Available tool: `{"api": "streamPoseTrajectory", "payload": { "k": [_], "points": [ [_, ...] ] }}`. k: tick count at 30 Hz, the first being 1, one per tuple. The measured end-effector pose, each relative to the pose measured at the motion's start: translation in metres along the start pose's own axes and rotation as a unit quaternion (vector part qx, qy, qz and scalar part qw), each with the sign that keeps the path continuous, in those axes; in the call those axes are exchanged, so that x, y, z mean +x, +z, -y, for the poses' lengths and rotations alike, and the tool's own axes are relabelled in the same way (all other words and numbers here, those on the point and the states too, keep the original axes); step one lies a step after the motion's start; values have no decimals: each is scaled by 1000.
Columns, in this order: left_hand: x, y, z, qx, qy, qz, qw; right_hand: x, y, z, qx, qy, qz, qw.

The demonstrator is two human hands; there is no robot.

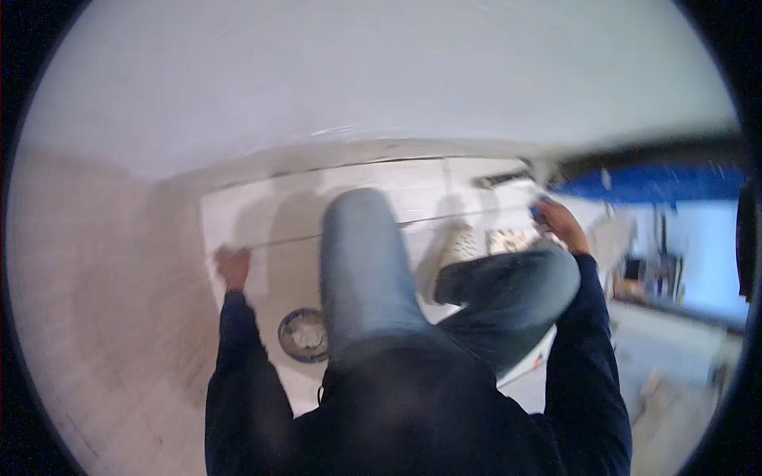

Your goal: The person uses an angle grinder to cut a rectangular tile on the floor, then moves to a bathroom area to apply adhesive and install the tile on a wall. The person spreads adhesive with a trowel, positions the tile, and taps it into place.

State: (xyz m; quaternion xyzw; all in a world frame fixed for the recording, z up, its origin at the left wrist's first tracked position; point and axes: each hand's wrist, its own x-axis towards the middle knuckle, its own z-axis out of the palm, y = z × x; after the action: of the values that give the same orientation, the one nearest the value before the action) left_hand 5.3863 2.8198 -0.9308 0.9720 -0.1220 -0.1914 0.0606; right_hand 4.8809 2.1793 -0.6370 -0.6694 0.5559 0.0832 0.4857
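My left hand (232,267) is low by the beige wall at the left, its fingers curled but blurred. If it holds anything, I cannot make it out. My right hand (562,225), farther right, is closed around a small blue object (540,211) of a kind that I cannot tell. A thin dark line (464,214) runs between the two hands, passing behind my raised knee (361,230). Whether it is a string or a seam in the pale floor (278,278), I cannot tell. A dark tool with a pale end (506,178) lies just beyond my right hand.
A round dark-rimmed tub (303,335) with whitish material stands between my left arm and leg. A pale wall (381,79) rises ahead. My white shoe (458,244) is beside a speckled patch (508,240). Blue sheeting (651,182) and clutter are at the right.
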Motion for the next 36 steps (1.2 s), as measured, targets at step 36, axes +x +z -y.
{"api": "streamPoseTrajectory", "payload": {
  "k": [36],
  "points": [
    [-186, -82, -530, -265, 502, 176, 804, -91, 114, -262, 190, 228, -207, 932]
  ]
}}
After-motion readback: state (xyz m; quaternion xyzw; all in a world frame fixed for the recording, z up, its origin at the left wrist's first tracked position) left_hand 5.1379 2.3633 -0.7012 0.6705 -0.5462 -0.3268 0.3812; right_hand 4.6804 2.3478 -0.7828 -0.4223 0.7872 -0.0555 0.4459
